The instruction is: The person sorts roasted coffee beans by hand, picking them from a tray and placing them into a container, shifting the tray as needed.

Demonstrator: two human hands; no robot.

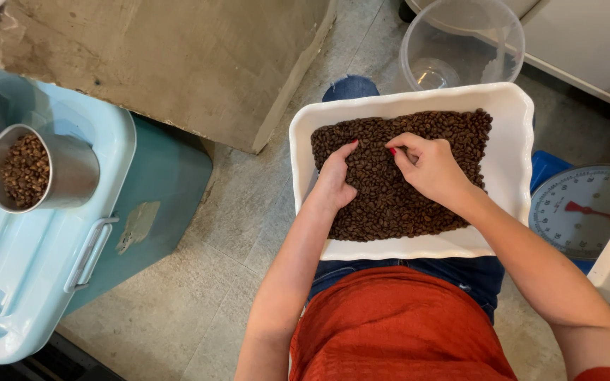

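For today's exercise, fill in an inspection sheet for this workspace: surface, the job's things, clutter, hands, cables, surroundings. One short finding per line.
Surface: white rectangular tray resting on the person's lap, over a grey tiled floor.
Job's things: dark brown roasted coffee beans spread in the tray.
Clutter: round metal cup of beans on a pale blue plastic lid; clear plastic tub.
Hands: left hand and right hand both on the beans, fingers curled.
Cables: nothing seen.
Surroundings: dial scale to the right; concrete block.
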